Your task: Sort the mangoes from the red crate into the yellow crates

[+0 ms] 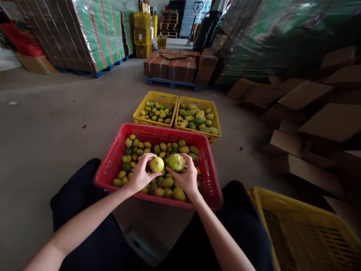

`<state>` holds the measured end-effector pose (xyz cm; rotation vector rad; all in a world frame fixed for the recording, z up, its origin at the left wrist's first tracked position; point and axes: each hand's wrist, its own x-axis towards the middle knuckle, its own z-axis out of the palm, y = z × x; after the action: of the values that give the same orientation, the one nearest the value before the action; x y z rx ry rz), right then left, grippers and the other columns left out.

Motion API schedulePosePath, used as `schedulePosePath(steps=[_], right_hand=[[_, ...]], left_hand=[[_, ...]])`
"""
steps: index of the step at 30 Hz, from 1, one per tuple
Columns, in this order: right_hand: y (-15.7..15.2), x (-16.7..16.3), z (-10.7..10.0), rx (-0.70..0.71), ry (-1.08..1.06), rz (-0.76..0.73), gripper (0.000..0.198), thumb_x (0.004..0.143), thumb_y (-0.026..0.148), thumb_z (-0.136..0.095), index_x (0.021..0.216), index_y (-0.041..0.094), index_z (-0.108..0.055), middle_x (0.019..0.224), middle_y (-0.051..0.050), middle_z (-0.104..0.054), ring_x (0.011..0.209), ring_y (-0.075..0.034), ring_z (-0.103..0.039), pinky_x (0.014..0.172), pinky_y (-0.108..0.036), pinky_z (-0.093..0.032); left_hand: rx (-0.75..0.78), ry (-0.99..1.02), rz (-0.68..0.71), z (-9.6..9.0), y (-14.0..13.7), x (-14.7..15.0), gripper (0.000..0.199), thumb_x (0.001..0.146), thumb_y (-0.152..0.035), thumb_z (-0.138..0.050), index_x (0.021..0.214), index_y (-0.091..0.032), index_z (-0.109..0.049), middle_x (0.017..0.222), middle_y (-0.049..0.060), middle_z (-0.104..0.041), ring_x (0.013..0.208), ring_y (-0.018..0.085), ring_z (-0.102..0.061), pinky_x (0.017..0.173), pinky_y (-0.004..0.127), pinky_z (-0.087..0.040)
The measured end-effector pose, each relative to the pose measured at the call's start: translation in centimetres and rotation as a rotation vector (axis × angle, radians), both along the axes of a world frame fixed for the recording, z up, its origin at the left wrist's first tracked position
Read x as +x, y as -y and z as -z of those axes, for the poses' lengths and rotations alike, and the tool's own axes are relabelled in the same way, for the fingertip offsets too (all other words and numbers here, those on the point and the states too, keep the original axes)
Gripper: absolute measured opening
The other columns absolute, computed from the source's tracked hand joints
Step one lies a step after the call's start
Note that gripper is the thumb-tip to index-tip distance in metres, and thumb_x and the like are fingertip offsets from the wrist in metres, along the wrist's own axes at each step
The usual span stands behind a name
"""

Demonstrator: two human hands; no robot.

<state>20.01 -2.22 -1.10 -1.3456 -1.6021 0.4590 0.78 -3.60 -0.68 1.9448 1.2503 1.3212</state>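
Note:
Above the red crate (pixel 216 188), my left hand (pixel 141 175) pinches a yellow-green lemon (pixel 156 164) between thumb and fingers, its round end turned toward me. Close beside it, my right hand (pixel 188 175) grips a greener lemon (pixel 176 162) with brownish marks on its skin. A small gap separates the two fruits. Many more yellow and green lemons (pixel 168 183) lie loose in the crate below, partly hidden by my hands.
Behind the red crate stand two yellow crates (pixel 176 113) of similar fruit. Another yellow crate (pixel 299 210) is at my right. Cardboard boxes (pixel 304 96) are heaped to the right. Flattened cartons (pixel 172 67) lie on a blue pallet (pixel 172 82), and wrapped stacks (pixel 104 34) stand behind.

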Motion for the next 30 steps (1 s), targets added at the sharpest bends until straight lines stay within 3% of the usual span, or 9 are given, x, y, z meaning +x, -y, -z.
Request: schedulePosePath(steps=[4,7,21,23,25,27,30], right_hand=[[0.8,-0.4,0.2,0.223,0.178,-0.038,0.05,0.073,0.035,-0.071,0.117,0.023,-0.049,0.112,-0.011,-0.061,0.103,-0.026,-0.059,0.088,-0.043,-0.051],[1.1,-0.4,0.3,0.297,0.245,-0.06,0.05,0.075,0.031,-0.068,0.121,0.024,-0.048,0.117,-0.012,-0.06,0.106,-0.027,-0.059,0.088,-0.044,-0.051],[1.4,-0.3,0.3,0.195,0.168,-0.083,0.044,0.073,0.028,-0.069,0.115,0.024,-0.054,0.12,-0.013,-0.06,0.109,-0.029,-0.058,0.093,-0.047,-0.047],[1.4,-0.3,0.0,0.135,0.068,-0.076,0.047,0.069,0.03,-0.073,0.111,0.024,-0.056,0.118,-0.012,-0.062,0.108,-0.028,-0.058,0.095,-0.046,-0.046],[1.2,-0.5,-0.2,0.004,-0.099,-0.08,0.052,0.061,0.033,-0.078,0.108,0.024,-0.056,0.111,-0.009,-0.065,0.102,-0.027,-0.06,0.092,-0.044,-0.048],[1.0,-0.6,-0.3,-0.205,-0.342,-0.086,0.055,0.056,0.038,-0.081,0.104,0.022,-0.057,0.1,-0.006,-0.067,0.092,-0.024,-0.063,0.083,-0.039,-0.052],[0.4,-0.9,-0.3,-0.641,-0.757,-0.147,0.047,0.064,0.052,-0.073,0.094,0.018,-0.06,0.082,-0.006,-0.07,0.071,-0.021,-0.066,0.057,-0.031,-0.055]], left_hand=[[0.122,-0.094,0.011,-0.5,0.3,-0.2,0.043,0.075,-0.02,-0.07,0.112,-0.021,-0.048,0.11,0.008,-0.056,0.107,0.022,-0.054,0.095,0.039,-0.044],[0.16,-0.123,0.031,-0.6,0.3,-0.2,0.039,0.078,-0.018,-0.066,0.112,-0.022,-0.048,0.11,0.008,-0.057,0.108,0.021,-0.055,0.096,0.039,-0.044],[0.012,-0.056,0.07,-0.8,0.5,-0.3,0.034,0.079,-0.02,-0.064,0.111,-0.024,-0.056,0.114,0.008,-0.06,0.113,0.022,-0.054,0.103,0.04,-0.04],[-0.07,0.006,0.063,-0.9,0.4,-0.3,0.037,0.075,-0.024,-0.069,0.11,-0.023,-0.058,0.116,0.008,-0.06,0.114,0.023,-0.054,0.102,0.039,-0.042],[-0.252,0.154,0.064,-0.9,0.1,-0.4,0.05,0.068,-0.031,-0.076,0.113,-0.021,-0.057,0.117,0.01,-0.06,0.107,0.024,-0.058,0.093,0.037,-0.049],[-0.523,0.388,0.087,-0.9,-0.4,-0.5,0.059,0.062,-0.041,-0.079,0.111,-0.017,-0.056,0.11,0.011,-0.063,0.091,0.022,-0.065,0.078,0.033,-0.055],[-0.917,0.732,0.132,-0.8,-1.2,-0.5,0.054,0.065,-0.051,-0.074,0.098,-0.01,-0.06,0.09,0.01,-0.069,0.069,0.015,-0.066,0.064,0.026,-0.057]])
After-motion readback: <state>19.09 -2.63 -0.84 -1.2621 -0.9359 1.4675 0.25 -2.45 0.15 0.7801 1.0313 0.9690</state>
